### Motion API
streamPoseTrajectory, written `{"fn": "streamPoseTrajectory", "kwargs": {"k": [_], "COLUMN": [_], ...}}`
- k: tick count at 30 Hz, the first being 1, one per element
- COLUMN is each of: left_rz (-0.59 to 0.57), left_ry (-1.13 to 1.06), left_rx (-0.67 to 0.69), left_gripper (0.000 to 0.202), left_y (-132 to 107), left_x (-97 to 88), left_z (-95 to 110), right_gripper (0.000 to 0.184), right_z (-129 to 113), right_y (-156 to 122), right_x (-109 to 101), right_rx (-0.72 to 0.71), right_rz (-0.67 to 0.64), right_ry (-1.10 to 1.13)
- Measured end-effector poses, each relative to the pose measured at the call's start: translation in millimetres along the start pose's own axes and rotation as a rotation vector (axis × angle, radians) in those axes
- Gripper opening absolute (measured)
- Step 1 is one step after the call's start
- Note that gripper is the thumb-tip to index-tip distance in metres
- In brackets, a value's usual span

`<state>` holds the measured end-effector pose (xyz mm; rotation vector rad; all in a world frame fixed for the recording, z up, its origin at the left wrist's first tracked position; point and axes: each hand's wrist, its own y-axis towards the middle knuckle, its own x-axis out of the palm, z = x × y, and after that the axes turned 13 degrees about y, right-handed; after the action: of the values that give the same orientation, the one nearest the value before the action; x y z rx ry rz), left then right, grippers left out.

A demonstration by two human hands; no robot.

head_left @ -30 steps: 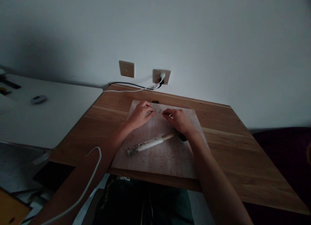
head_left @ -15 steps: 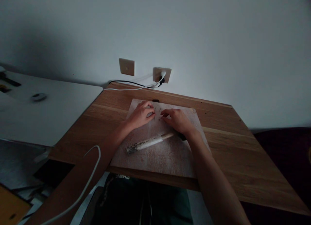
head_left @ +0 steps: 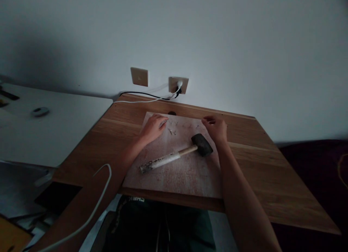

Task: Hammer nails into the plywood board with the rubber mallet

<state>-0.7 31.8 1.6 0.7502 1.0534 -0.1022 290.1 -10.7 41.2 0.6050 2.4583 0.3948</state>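
A rubber mallet with a black head (head_left: 202, 145) and a worn white grip lies slantwise across the pale board (head_left: 176, 179). Several thin metal nails (head_left: 183, 125) stand in a row along the board's far part. A few loose nails (head_left: 170, 131) lie just in front of them. At the row's left end, my left hand (head_left: 154, 128) rests on the board, thumb and fingers apart. Near the board's far right corner is my right hand (head_left: 216, 129), its fingers curled together; what they pinch, if anything, is too small to make out.
The board sits on a wooden table (head_left: 272, 186) against the wall. A wall socket (head_left: 178, 85) holds plugs with white and black cables behind. To the left, a white table (head_left: 70, 125) carries a computer mouse (head_left: 40, 111). A white cable (head_left: 102, 194) hangs over my left forearm.
My right hand has moved right, from the middle of the nails to the board's far right corner, uncovering the mallet head. My left hand has shifted slightly left and back.
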Motion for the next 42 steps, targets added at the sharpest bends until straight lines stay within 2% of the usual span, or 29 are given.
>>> {"fn": "streamPoseTrajectory", "kwargs": {"k": [2, 6, 11, 18, 23, 35, 42], "left_rz": [-0.019, -0.018, -0.018, 0.012, -0.007, -0.044, -0.062], "left_ry": [-0.001, 0.006, -0.001, -0.039, -0.042, 0.016, 0.020], "left_rx": [0.019, 0.018, 0.048, 0.034, 0.060, 0.070, 0.045], "left_gripper": [0.025, 0.028, 0.031, 0.039, 0.043, 0.034, 0.033], "left_y": [0.0, 0.0, 0.1, -0.1, -0.5, -0.7, -0.2], "left_x": [1.0, 1.1, 1.7, 6.7, 6.2, 2.7, 1.9], "left_z": [-0.1, 0.3, -0.3, -3.7, -4.1, -0.7, 0.8], "right_gripper": [0.023, 0.029, 0.026, 0.021, 0.018, 0.025, 0.020], "right_z": [7.9, 15.6, 20.8, 22.4, 21.9, 21.6, 23.7], "right_y": [-1.6, -6.7, -6.1, -5.8, -5.7, -7.6, -6.8], "right_x": [3.8, 11.0, 12.5, 11.7, 11.1, 9.6, 9.1], "right_rx": [0.022, -0.061, -0.049, -0.042, -0.044, -0.055, -0.083], "right_rz": [-0.080, -0.127, -0.142, -0.164, -0.185, -0.187, -0.221], "right_ry": [-0.067, -0.141, -0.214, -0.205, -0.200, -0.230, -0.222]}}
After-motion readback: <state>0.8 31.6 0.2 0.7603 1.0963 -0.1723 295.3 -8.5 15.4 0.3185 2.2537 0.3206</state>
